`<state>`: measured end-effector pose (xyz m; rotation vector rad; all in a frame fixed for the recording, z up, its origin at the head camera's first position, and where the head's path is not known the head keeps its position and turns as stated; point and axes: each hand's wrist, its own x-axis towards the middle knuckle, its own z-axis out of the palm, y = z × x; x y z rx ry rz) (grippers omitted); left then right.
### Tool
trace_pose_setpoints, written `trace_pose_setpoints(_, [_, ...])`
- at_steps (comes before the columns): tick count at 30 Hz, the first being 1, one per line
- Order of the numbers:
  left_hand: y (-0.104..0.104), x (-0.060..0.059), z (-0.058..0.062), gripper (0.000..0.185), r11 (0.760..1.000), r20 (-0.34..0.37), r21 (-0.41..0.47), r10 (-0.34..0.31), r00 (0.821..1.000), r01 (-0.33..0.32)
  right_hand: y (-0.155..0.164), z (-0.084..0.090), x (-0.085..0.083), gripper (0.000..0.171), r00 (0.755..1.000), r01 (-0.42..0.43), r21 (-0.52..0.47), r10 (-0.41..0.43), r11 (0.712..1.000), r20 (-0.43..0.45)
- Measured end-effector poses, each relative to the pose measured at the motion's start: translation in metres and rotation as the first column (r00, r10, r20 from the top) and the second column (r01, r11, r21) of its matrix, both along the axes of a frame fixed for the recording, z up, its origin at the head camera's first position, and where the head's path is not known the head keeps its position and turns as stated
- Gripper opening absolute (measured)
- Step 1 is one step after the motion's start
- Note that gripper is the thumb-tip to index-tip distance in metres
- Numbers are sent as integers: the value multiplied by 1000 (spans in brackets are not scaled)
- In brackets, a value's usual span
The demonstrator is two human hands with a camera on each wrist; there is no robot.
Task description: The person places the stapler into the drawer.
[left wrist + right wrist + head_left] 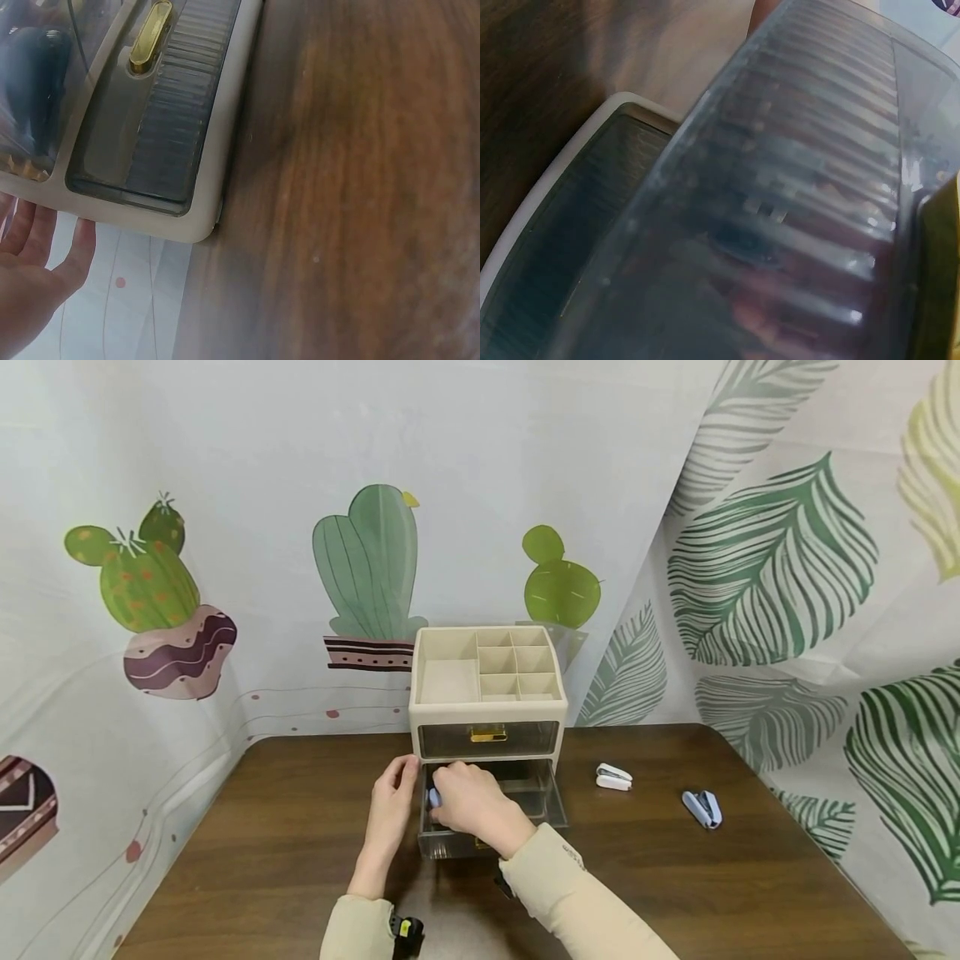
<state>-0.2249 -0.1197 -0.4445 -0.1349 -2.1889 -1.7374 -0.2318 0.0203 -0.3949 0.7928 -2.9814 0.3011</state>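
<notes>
A cream desk organizer stands at the back of the table, its middle clear grey drawer pulled out. My right hand reaches down into the left part of that drawer. Its curled fingers hold what looks like a small blue stapler, mostly hidden by the hand. Through the drawer front in the right wrist view, the fingers are only a blur. My left hand touches the organizer's left side, thumb and fingers extended; in the left wrist view its fingertips lie along the cream frame.
A white stapler and another blue stapler lie on the table to the right of the organizer. The upper drawer and the bottom drawer are closed. A patterned cloth hangs behind the table.
</notes>
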Motion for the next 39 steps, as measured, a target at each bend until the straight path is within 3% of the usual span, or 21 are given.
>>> trace_pose_setpoints(5, [1, 4, 5, 32, 1000, 13, -3, 2, 1000, -2, -1, 1, 1, 24, 1000, 6, 34, -6, 999, 9])
trace_pose_setpoints(11, [1, 0, 1, 33, 1000, 15, 12, 4, 1000, -4, -1, 2, 2, 30, 1000, 5, 47, -5, 999, 1])
trace_pose_setpoints(16, [-3, -15, -21, 34, 1000, 3, 27, 6, 1000, -6, 2, 3, 3, 55, 1000, -4, 67, 3, 998, 19])
trace_pose_setpoints(20, [-6, -23, -33, 35, 1000, -14, 24, 11, 1000, -11, 8, 10, 6, 64, 996, -24, 48, 21, 999, 81])
trace_pose_setpoints(26, [-5, -21, -29, 35, 1000, -17, 19, 10, 1000, -9, 28, 28, 16, 62, 989, -78, -79, 87, 994, 120])
trace_pose_setpoints(32, [1, -1, -1, 30, 1000, -16, -5, 13, 1000, -13, 60, 44, 30, 58, 976, -188, -214, 207, 959, 71])
trace_pose_setpoints(39, [-5, -23, -32, 33, 1000, -14, 12, 26, 1000, -25, 108, 47, 40, 57, 980, -188, -338, 199, 922, -3])
